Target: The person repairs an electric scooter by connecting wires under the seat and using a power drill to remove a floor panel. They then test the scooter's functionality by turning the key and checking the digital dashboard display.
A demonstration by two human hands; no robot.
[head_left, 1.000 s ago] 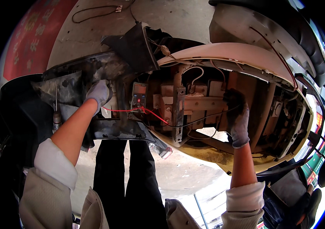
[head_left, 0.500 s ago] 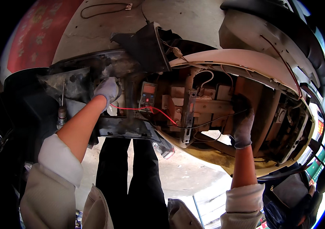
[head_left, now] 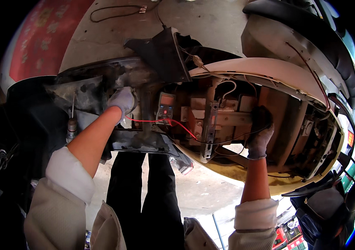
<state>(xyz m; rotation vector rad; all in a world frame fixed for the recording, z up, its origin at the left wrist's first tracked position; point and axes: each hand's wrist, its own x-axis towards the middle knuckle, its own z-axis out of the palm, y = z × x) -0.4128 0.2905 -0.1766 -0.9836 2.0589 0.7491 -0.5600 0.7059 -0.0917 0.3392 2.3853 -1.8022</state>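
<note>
My left hand point(head_left: 122, 101), in a pale glove, is closed over the opening in the scooter's dark floor section. A red test lead point(head_left: 148, 121) runs into its grip; the tip is hidden. My right hand point(head_left: 260, 135), in a darkened glove, reaches into the opened body under the seat, closed on a black test lead point(head_left: 237, 139); its fingertips are in shadow. Between the hands a digital multimeter point(head_left: 165, 107) leans at the front of the compartment. Beside it, a metal cross frame point(head_left: 209, 129) spans the compartment over brownish boxy parts point(head_left: 227, 118).
A screwdriver point(head_left: 72, 125) stands on the floor section at left. A dark loose panel point(head_left: 156, 54) sticks up beyond the multimeter. The raised seat point(head_left: 306, 37) is at the far right, and a looped cable point(head_left: 115, 12) lies on the concrete floor. Dark bags point(head_left: 323, 208) are at lower right.
The whole view has shifted slightly. My right hand has moved a little to the left inside the compartment; my left hand stays at the floor opening.
</note>
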